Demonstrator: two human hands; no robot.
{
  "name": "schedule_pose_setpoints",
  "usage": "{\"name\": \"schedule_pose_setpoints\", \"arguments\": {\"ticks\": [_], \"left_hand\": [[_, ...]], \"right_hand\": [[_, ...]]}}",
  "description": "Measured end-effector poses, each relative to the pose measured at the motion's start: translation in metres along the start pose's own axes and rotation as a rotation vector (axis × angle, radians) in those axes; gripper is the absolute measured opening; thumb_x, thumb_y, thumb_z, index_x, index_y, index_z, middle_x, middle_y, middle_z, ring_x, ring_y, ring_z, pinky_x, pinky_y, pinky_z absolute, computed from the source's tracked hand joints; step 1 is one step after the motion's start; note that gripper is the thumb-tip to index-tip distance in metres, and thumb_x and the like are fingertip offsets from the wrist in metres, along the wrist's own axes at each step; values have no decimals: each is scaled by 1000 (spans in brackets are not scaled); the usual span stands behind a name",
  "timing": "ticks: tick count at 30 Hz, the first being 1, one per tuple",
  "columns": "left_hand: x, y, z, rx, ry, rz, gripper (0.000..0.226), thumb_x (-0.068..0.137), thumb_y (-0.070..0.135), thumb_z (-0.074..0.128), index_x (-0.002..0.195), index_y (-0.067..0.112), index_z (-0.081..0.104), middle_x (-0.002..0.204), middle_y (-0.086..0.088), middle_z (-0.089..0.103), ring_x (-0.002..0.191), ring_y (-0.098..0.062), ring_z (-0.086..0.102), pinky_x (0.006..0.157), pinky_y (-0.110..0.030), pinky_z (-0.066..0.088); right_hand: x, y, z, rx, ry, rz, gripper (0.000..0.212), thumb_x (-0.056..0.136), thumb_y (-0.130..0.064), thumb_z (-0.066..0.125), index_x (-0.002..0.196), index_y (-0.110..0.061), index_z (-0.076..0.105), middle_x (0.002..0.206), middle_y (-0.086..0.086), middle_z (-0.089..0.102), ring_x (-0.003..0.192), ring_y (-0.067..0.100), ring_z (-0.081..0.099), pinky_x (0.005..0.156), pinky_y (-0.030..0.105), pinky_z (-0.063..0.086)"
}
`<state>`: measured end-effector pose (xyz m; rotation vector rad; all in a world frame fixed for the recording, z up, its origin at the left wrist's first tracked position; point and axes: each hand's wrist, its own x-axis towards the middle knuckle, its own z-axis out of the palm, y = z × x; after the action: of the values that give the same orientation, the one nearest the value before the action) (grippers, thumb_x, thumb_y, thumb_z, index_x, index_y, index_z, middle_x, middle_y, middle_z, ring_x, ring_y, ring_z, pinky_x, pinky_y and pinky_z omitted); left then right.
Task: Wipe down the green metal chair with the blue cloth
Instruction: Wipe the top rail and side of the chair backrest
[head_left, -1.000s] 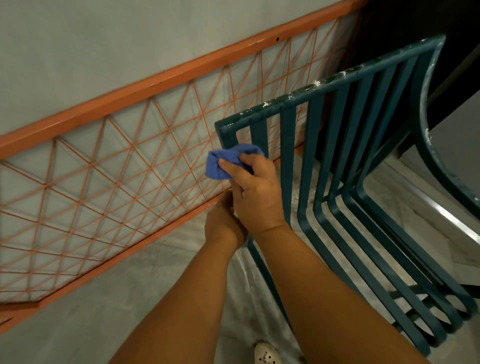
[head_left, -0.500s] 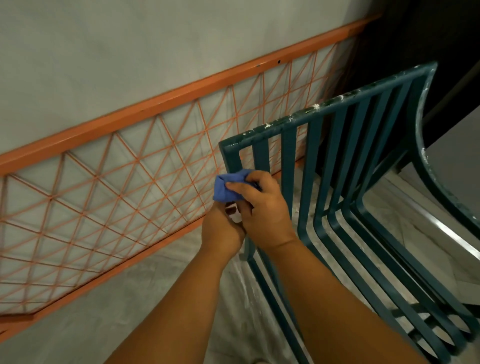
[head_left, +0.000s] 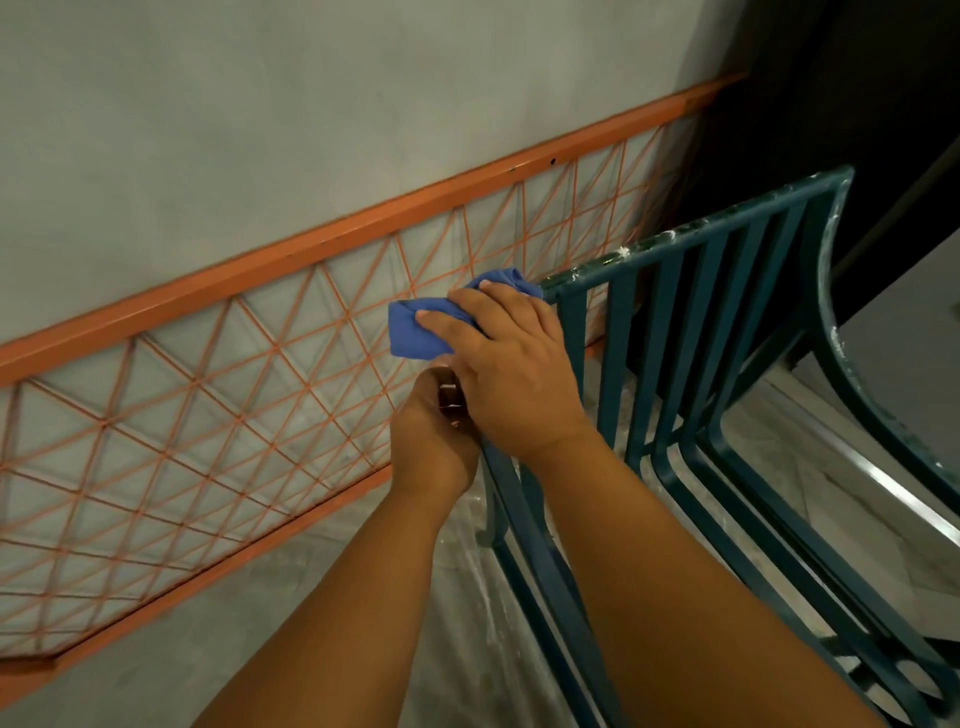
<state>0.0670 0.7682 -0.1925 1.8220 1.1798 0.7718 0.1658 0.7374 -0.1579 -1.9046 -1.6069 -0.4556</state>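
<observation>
The chair (head_left: 691, 332) stands at right, its slatted back facing a grey wall (head_left: 260, 130) that carries an orange lattice rail (head_left: 208, 395); white flecks dot the top bar and the curved arm at far right. The right hand (head_left: 504, 364) presses a bunched blue cloth (head_left: 431, 325) onto the left top corner of the chair back, fingers (head_left: 457, 306) curled over the cloth and clamped on it; the cloth covers the corner and juts out to the left. The left hand (head_left: 431, 436) sits just below and touching the right, wrapped around the chair's left post; the 2 hands are together. Pale marbled floor (head_left: 311, 597) lies beneath both forearms.
</observation>
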Motion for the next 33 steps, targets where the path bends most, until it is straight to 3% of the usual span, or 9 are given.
{"name": "schedule_pose_setpoints", "arguments": {"ticks": [5, 9, 14, 18, 22, 25, 28, 30, 33], "left_hand": [[6, 10, -7, 77, -15, -4, 52, 74, -5, 70, 120, 14, 58, 96, 17, 53, 78, 3, 50, 71, -10, 40], [4, 12, -9, 23, -62, -58, 27, 78, 5, 68, 100, 17, 57, 82, 7, 62, 74, -13, 59, 62, -16, 45], [4, 14, -7, -8, -88, -80, 30, 80, 3, 70, 91, 23, 50, 77, 7, 60, 70, -10, 57, 53, -9, 40], [3, 14, -6, 0, -95, -98, 30, 80, 3, 68, 92, 22, 49, 81, 1, 63, 74, -19, 59, 61, -25, 46], [3, 18, -7, 12, -109, -90, 32, 82, 4, 68, 95, 25, 48, 80, 9, 59, 70, -5, 54, 57, -16, 39], [3, 23, -7, 0, -89, -78, 35, 81, 4, 65, 84, 32, 44, 77, 10, 58, 68, -9, 55, 57, -13, 44], [2, 26, -5, -57, -137, -154, 29, 85, -5, 57, 86, 22, 45, 82, 1, 58, 72, -13, 54, 48, -5, 40], [2, 23, -6, -102, -119, -135, 25, 86, -3, 58, 88, 19, 47, 78, 5, 57, 69, -10, 58, 47, -7, 38], [3, 17, -7, -11, -133, -85, 28, 83, 3, 67, 101, 19, 52, 80, 11, 56, 76, -12, 56, 56, -13, 37]], "right_hand": [[15, -22, -4, 44, -26, 175, 34, 91, -34, 49, 119, -20, 64, 119, 1, 62, 121, 26, 48, 113, 49, 23], [12, 10, -12, 72, -91, 46, 35, 94, -34, 46, 123, -19, 60, 119, 1, 60, 119, 24, 48, 115, 46, 20], [25, 25, -19, -9, -91, 252, 32, 96, -32, 44, 116, -15, 62, 114, 5, 62, 118, 29, 48, 115, 54, 18], [20, 28, -19, 54, -139, 78, 36, 95, -34, 43, 123, -19, 60, 116, 0, 60, 115, 25, 48, 115, 52, 18], [26, 45, -26, 36, -157, 114, 35, 96, -34, 44, 122, -17, 61, 117, 2, 62, 116, 27, 50, 115, 52, 20], [40, 24, -23, -40, -247, 233, 34, 97, -34, 40, 119, -17, 61, 117, 5, 63, 119, 31, 48, 116, 52, 13], [42, 14, -19, 30, -297, 55, 34, 97, -34, 41, 121, -19, 61, 112, 5, 65, 111, 31, 51, 107, 46, 23], [37, 25, -20, 107, -279, -50, 36, 95, -37, 42, 122, -21, 62, 111, 1, 66, 107, 25, 52, 102, 41, 27], [31, 48, -25, 70, -240, 11, 43, 94, -42, 37, 124, -21, 60, 116, 1, 64, 111, 25, 52, 111, 46, 24]]}}
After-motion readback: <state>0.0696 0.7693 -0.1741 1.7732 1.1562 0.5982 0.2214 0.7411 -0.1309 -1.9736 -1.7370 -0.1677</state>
